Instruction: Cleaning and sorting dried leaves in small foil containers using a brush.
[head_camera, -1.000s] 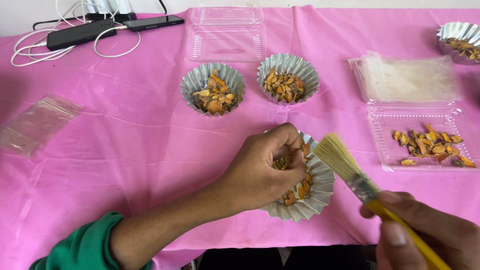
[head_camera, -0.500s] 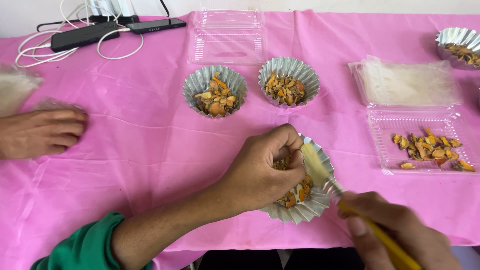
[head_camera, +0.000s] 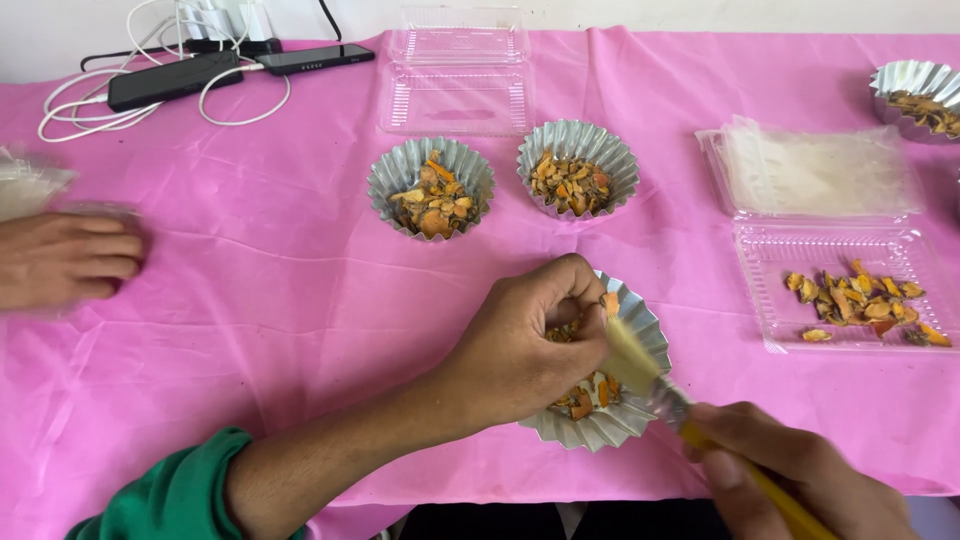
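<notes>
You see a table under a pink cloth (head_camera: 250, 300), creased in places, evenly lit; a pale wall (head_camera: 700, 14) runs along its far edge.

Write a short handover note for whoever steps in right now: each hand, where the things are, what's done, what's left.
Left hand: fingers pinched over the near foil cup, touching its orange-brown pieces.
Right hand: holds a yellow-handled brush, bristles inside that cup.
Two filled cups sit behind; another at far right.
More pieces lie in the clear tray on the right.
Another person's hand rests at the left edge.
Done: three cups filled. Left: the near cup is in hand.
</notes>
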